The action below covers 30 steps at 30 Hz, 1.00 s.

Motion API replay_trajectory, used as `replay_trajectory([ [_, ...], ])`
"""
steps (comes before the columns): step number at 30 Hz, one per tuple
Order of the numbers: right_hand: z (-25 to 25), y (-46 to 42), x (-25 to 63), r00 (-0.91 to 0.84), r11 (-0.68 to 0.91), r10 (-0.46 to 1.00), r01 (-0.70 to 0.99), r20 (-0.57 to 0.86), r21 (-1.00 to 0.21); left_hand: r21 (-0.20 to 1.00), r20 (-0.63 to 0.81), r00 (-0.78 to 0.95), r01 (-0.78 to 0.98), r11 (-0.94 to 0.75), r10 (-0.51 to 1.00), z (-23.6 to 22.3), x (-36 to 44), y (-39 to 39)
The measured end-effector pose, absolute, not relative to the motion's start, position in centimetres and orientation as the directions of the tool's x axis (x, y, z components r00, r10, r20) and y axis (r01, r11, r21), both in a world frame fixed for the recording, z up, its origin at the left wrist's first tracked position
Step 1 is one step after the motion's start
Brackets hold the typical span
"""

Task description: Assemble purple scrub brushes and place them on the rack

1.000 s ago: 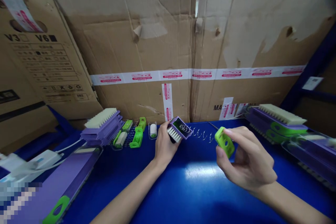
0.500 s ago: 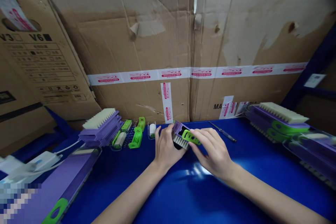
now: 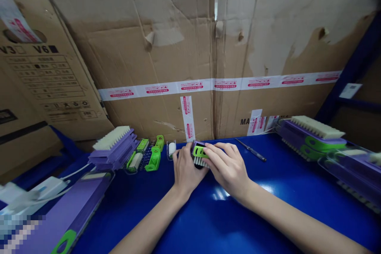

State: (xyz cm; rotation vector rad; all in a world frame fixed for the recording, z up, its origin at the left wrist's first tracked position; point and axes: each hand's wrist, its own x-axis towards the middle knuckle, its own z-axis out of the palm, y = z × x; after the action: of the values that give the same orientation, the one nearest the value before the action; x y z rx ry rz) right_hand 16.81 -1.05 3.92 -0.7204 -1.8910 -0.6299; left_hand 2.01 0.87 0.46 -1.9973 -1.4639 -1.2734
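My left hand [image 3: 187, 168] is closed around a small purple brush; its white bristles [image 3: 201, 162] point down toward me, and most of its body is hidden by my fingers. A bright green slotted piece [image 3: 199, 151] lies against the brush's near side. The fingers of my right hand [image 3: 228, 166] pinch this piece at its right end. Just left of my left hand stands a small clear case with a white part [image 3: 172, 148] inside. Beyond my right hand, a thin screwdriver-like tool [image 3: 251, 150] lies on the blue table.
Green U-shaped pieces [image 3: 153, 159] and small metal parts lie at left, beside stacked purple brushes [image 3: 114, 149]. A long purple case [image 3: 70, 208] and a white power strip [image 3: 49, 186] are nearer. More brushes [image 3: 312, 135] stand at right. Cardboard [image 3: 157, 59] walls the back.
My right hand has moved left with the green piece, which now sits closer against the brush. The view has shifted slightly. My left hand still holds the brush.
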Motion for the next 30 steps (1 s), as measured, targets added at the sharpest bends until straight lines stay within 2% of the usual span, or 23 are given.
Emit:
replay_trajectory([
  [10,3.8,-1.3,17.5,-0.282,0.703,0.194,0.708,0.940,0.067,0.240,0.796,0.064,0.879,-0.411,0.601,0.4,2.1,1.0],
  [20,3.4,-1.1,17.5,-0.309,0.657,0.243,0.750,0.919,0.078,0.228,0.794,0.071,0.886,-0.404,0.604,0.4,2.1,1.0],
  [30,2.5,-0.7,18.1,-0.365,0.675,0.261,0.731,0.894,0.102,0.255,0.772,0.058,0.884,-0.393,0.633,0.6,2.1,1.0],
])
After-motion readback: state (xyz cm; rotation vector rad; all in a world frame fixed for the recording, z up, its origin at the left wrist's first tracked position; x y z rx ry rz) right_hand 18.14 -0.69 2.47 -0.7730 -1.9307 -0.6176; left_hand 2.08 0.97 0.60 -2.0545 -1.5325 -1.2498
